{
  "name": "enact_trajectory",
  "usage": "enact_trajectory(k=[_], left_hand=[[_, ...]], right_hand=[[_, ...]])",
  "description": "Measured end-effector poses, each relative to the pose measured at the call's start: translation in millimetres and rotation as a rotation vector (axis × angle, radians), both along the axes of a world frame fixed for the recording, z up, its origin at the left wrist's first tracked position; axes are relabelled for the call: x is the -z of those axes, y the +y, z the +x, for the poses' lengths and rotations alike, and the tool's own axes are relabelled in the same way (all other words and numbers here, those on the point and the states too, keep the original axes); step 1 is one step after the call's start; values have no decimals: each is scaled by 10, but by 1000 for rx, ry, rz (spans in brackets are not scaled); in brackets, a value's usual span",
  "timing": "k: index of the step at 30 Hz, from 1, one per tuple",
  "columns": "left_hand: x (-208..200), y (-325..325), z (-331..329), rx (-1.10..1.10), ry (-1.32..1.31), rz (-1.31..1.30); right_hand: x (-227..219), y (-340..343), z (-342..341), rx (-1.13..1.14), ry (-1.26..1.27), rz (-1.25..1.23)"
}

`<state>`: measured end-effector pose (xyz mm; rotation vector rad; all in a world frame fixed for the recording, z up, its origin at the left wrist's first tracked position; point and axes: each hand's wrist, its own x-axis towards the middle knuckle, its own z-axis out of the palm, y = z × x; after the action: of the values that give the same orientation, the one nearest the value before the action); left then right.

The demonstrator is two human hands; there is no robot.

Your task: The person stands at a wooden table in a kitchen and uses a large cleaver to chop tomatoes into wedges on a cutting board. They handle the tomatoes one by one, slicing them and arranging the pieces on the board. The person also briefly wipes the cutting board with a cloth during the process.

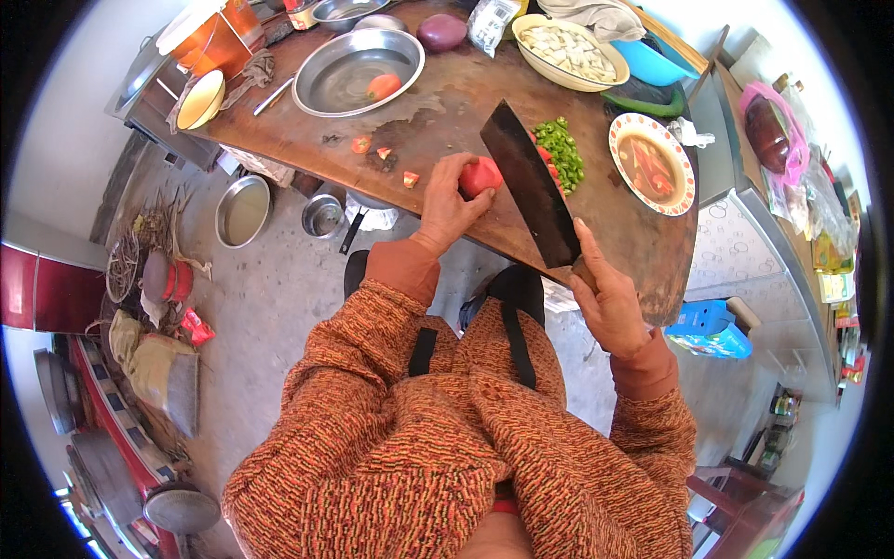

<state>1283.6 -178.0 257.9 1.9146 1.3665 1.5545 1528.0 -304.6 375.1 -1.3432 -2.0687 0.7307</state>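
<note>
My left hand [449, 207] is closed around a red tomato [481, 180], pressing it on the wooden table [447, 121] close to the front edge. In my right hand [607, 296] is the handle of a cleaver [531, 186], its wide dark blade slanting away to the upper left, just right of the tomato. Chopped green pepper [561, 154] lies in a heap beyond the blade, with red pieces partly hidden behind the steel. Small tomato scraps [411, 179] are scattered left of my left hand.
A metal basin [358, 48] with water and a tomato stands at the back left. On the right sit a patterned bowl [691, 172] of red pieces in liquid and, farther back, a bowl [531, 74] of pale chunks. Pans [220, 219] rest on the floor at left.
</note>
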Motion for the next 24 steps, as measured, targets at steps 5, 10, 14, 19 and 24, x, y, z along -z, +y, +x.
enact_trajectory(k=[5, 10, 14, 19, 24], left_hand=[[17, 14, -11, -13, 3, 5], [77, 64, -21, -12, 19, 45], [89, 64, -28, -31, 19, 69], [100, 46, -38, -69, 67, 85], [110, 51, -37, -77, 61, 124]], right_hand=[[-23, -5, -12, -25, -66, 7], [-98, 47, 6, -86, -93, 30], [-184, 180, 10, -127, -165, -21], [-187, 370, -93, -129, -204, -71], [144, 591, -308, -106, -241, -135]])
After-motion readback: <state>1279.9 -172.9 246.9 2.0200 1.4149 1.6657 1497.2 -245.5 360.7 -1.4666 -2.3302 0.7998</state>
